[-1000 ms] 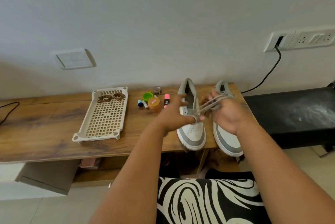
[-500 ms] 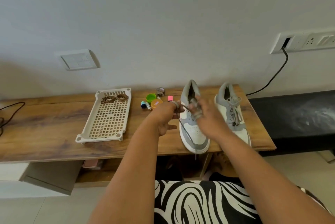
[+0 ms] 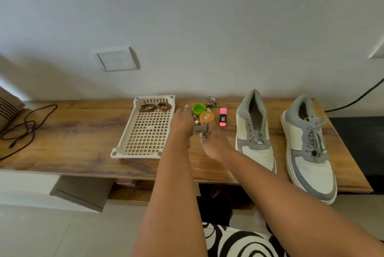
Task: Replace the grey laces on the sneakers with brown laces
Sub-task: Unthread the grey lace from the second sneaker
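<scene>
- Left sneaker [image 3: 254,132]: stands on the wooden shelf [image 3: 83,132], toe toward the person. Its eyelets appear empty; no grey lace crosses the tongue. Judged as unlaced.
- Right sneaker [image 3: 309,144]: stands just beside the first, on its right. Its grey lace [image 3: 314,132] is threaded and tied in a bow. Not yet removed.
- Removed lace [image 3: 201,128]: a bundled grey lace sits between the two hands, over the shelf and just in front of the small orange tub [image 3: 206,117].
- Right hand [image 3: 214,142]: fingers curled around the grey bundle, gripping it.
- Left hand [image 3: 182,123]: fingers extended and relaxed, reaching toward the tray; it lies against the bundle, but a grip cannot be confirmed.
- Brown laces [image 3: 155,107]: two coiled bundles lie at the far end of the white perforated tray [image 3: 145,148], left of the hands. Neither is touched.
- Progress, as judged: one of two grey laces is out; no brown lace is fitted. Task is in its early part.
- Remaining: set the grey bundle down, unlace the right sneaker, thread both brown laces.
</scene>
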A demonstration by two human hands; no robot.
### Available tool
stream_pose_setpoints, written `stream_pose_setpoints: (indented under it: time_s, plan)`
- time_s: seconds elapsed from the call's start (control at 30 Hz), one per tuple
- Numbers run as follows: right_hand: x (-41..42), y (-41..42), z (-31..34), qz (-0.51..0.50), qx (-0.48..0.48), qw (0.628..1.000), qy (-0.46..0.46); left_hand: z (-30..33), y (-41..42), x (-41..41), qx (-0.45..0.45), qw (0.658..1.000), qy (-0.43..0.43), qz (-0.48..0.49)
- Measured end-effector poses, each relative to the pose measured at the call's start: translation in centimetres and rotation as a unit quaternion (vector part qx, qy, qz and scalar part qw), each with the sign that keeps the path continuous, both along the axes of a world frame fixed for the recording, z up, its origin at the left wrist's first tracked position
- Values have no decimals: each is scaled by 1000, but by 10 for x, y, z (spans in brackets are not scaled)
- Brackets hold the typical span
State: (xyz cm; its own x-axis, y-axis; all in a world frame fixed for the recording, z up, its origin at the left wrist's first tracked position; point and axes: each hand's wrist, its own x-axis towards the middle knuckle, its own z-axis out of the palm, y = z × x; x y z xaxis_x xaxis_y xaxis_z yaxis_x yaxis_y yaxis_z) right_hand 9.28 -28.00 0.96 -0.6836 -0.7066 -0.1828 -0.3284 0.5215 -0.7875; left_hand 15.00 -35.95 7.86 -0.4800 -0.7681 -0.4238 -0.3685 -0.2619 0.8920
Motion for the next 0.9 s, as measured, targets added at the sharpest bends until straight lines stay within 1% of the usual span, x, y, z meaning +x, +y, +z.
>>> stream_pose_setpoints:
  time_s: [0.07, 0.13, 0.23, 0.3, 0.33, 0.47, 0.53, 0.63, 0.7, 0.8, 0.9]
  plan:
    - [0, -9, -10, 14, 44, 999, 6, -4, -11, 1, -10, 999, -34, -18]
    - [-2, -13, -14, 16, 91, 996, 5, -9, -21, 4, -66, 989, -110, -70]
    - [-5, -17, -17, 16, 106, 994, 4, -17, -33, 9, -93, 967, -201, -126]
    - [-8, -21, -13, 45, 122, 992, 1, -18, -37, 14, -109, 956, -236, -136]
    - [-10, -23, -9, 62, 128, 990, -4, -19, -38, 15, -112, 955, -238, -134]
    - [-14, -23, 14, 130, 135, 982, -29, -18, -41, 16, -73, 970, -195, -122]
    - [-16, -13, 22, 132, 119, 984, -25, -14, -37, 16, -93, 970, -182, -129]
    - [-24, 20, 35, 66, 65, 996, 3, -1, -12, 10, -168, 965, -141, -145]
    - [-33, 53, 47, 23, 41, 999, 16, 5, 17, -3, -195, 954, -113, -199]
    - [-51, 116, 62, -34, 28, 998, 44, 8, 71, -27, -220, 919, -86, -314]
    - [-67, 179, 61, -148, 17, 987, 57, 5, 112, -44, -245, 888, -65, -383]
